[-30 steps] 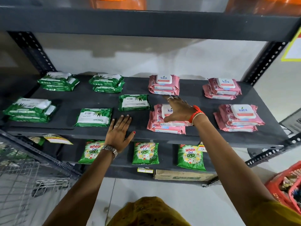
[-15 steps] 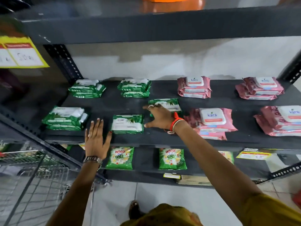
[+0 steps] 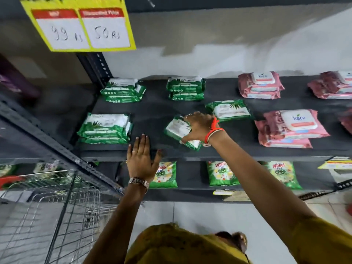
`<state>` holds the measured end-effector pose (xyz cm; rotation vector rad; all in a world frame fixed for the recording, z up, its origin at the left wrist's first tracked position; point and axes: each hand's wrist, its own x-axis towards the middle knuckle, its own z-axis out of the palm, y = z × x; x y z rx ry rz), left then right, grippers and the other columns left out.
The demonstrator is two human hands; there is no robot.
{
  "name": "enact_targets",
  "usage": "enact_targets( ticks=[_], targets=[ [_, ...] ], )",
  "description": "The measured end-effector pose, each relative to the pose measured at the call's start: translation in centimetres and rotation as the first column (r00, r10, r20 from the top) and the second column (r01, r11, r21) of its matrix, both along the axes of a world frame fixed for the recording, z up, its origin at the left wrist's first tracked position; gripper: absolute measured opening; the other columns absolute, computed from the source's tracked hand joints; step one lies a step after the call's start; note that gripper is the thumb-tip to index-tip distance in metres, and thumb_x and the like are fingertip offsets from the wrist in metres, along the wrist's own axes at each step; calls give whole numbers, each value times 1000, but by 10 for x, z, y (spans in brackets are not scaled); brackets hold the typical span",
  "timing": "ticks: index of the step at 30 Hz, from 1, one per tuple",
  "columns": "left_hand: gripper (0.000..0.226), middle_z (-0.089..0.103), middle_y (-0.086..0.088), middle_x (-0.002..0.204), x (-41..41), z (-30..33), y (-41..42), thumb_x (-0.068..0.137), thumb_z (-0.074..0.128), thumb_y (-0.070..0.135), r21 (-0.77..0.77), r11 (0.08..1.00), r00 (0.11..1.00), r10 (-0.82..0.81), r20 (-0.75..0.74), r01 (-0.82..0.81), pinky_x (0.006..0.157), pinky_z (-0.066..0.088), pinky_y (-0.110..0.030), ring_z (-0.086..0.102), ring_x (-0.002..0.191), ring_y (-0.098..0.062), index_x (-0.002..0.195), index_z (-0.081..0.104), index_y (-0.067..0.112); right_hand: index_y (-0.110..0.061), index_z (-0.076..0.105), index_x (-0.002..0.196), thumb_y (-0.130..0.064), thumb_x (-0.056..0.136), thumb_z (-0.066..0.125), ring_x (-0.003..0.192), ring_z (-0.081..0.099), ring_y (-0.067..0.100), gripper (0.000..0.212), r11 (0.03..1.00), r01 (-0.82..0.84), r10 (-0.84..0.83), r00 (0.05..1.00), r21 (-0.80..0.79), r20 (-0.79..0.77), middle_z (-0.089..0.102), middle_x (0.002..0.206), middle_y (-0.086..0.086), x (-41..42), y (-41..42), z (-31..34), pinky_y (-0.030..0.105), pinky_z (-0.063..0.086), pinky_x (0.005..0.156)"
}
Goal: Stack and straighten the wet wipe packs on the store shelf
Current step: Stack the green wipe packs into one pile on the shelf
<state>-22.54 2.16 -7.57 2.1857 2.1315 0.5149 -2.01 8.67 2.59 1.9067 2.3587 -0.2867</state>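
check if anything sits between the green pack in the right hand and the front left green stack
Nothing visible does. The right hand grips the tilted green pack, and only bare shelf lies between it and the front left stack.

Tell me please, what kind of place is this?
Most likely a shop aisle. A yellow price sign reads 99 Rs and 50 Rs, the dark metal shelf carries wipe packs laid in rows, and a wire trolley stands at lower left.

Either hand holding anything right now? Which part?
Right hand grips a single green pack at its right end, thumb on the near edge. Left hand lies flat and open, holding nothing.
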Motion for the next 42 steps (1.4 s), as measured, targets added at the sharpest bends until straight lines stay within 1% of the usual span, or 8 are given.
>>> enact_targets(
  ticks=[4,8,13,17,21,24,37,42],
  targets=[
    [71,40,-13,144,-1,-2,-3,85,25,52,0,1000,1000,-11,8,11,111,23,-49,34,134,-30,137,34,5,-13,61,112,-56,89,40,112,58,34,53,976,121,-145,982,181,124,67,116,14,-7,-10,-2,49,28,109],
    [71,40,-12,144,-2,-3,-2,85,25,53,22,1000,1000,-3,11,3,112,21,-47,34,135,-29,137,36,6,-9,53,125,-15,95,40,125,48,31,33,966,-210,142,916,149,376,55,133,16,16,-6,6,30,38,102],
    [70,43,-12,142,1,-2,-4,84,28,52,31,999,999,10,38,-11,111,23,-47,37,133,-29,134,41,6,-10,73,89,-5,61,78,111,61,42,30,861,-494,387,789,119,477,68,114,21,10,5,5,65,51,83],
    [69,45,-13,140,2,0,-3,84,29,52,25,999,1000,20,22,-20,110,27,-48,40,131,-30,133,42,5,-13,53,129,-8,84,59,144,19,40,46,813,-577,459,718,78,523,34,151,20,11,6,14,67,20,112],
    [68,46,-12,140,0,-2,-4,85,29,52,30,999,1000,22,8,-23,109,26,-47,39,131,-29,133,42,6,-18,49,132,-55,59,77,145,16,34,87,877,-480,426,752,-26,503,28,154,12,6,15,22,59,21,114],
    [68,46,-12,140,1,-2,-4,84,30,52,38,999,999,28,24,-29,109,26,-48,39,131,-29,133,42,6,-16,51,130,-72,53,70,130,45,33,97,936,-348,346,890,-48,298,49,141,11,6,14,22,50,37,111],
    [70,41,-11,144,2,-3,-4,83,26,52,49,998,999,33,41,-35,110,23,-47,34,134,-28,137,37,8,-16,40,138,-86,57,50,135,30,39,107,998,35,-24,978,-47,208,41,145,16,1,-5,8,54,27,112],
    [71,42,-11,143,4,-4,-3,82,28,52,47,998,998,32,47,-34,110,22,-46,35,134,-28,136,38,7,-5,41,137,-42,72,73,131,44,35,81,985,160,-168,976,-70,-136,47,143,18,54,20,37,44,41,109]
  ],
)
